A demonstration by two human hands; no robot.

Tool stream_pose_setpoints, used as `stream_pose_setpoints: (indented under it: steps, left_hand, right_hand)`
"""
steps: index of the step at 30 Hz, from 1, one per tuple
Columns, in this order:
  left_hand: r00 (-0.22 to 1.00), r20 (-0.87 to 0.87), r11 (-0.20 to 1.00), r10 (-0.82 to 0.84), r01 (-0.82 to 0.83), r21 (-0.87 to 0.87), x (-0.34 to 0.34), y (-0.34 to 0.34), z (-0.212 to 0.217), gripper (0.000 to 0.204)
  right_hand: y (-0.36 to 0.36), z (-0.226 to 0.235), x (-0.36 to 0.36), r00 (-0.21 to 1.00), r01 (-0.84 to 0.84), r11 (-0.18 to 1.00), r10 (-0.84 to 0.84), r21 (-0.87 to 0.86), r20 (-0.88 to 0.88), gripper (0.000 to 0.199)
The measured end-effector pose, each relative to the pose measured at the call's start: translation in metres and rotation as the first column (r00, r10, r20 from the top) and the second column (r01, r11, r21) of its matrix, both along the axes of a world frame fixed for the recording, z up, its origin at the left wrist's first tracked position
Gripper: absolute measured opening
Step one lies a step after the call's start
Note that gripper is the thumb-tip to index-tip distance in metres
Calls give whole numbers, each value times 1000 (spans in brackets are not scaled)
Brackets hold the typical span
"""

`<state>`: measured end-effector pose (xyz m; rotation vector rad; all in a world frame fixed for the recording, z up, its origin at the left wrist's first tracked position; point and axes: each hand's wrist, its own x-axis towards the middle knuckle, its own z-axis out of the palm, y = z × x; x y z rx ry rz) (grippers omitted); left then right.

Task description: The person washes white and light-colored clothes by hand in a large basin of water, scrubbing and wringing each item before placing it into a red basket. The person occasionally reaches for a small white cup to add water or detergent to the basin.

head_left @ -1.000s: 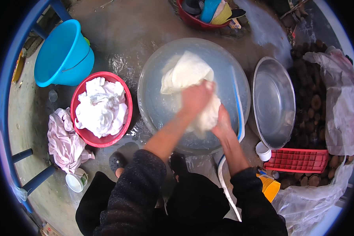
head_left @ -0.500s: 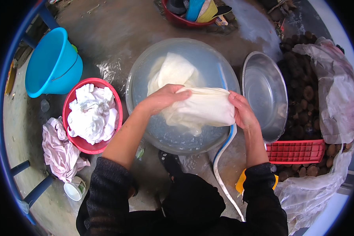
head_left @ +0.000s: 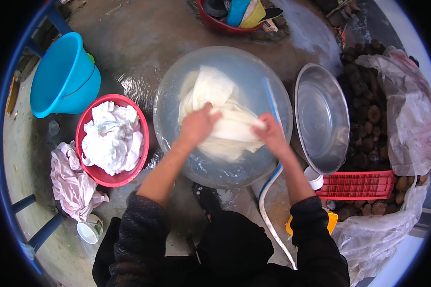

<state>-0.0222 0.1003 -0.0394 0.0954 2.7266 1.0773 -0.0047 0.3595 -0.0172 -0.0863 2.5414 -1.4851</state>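
Note:
A wide, translucent round tub (head_left: 175, 160) of cloudy water stands in front of me. In it lies a cream-white cloth (head_left: 215, 88), partly under water and bunched in folds. My left hand (head_left: 198, 125) is closed on the cloth's left side, fingers curled into it. At the right end of the same stretch of cloth, my right hand (head_left: 272, 134) pinches an edge. Both hands are slightly blurred. A white hose (head_left: 270, 184) with a blue stripe runs over the tub's near right rim, and its end lies in the water.
Left of the tub are a red basin (head_left: 114, 180) of white laundry (head_left: 112, 138), a pale pink cloth (head_left: 72, 182) and a blue bucket (head_left: 57, 76). To the right stand a metal basin (head_left: 321, 115), a red plastic basket (head_left: 357, 185), a white cup (head_left: 313, 178) and stacked logs (head_left: 368, 115).
Both hands have come closer together and lower over the water. The cloth, held stretched between them before, is now slacker and bunched.

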Motion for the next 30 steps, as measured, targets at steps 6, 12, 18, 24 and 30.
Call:
stream_pose_setpoints:
  steps: [6,12,18,24,30]
  left_hand:
    - [984,-119,985,-129,114,-130,24,20,-51,40]
    - [918,253,830,306,-387,402,21,63,34,36]
    - [990,130,992,47,-61,106,9,87,32,35]
    - [982,-178,971,61,-17,238,34,102,33,33]
    - [982,-180,997,49,-38,66,39,103,14,30]
  right_hand:
    - [-36,-74,18,974,-209,715,217,667,73,36]
    - [-65,-3,-2,825,522,611,-185,-595,534,30]
    - [-82,-37,-7,880,415,268,126,-869,459,45]
    - [-44,-54,-23,816,330,-32,512,-943,268,61]
    - [-64,-19,-4,752,595,480,-51,-644,657,51]
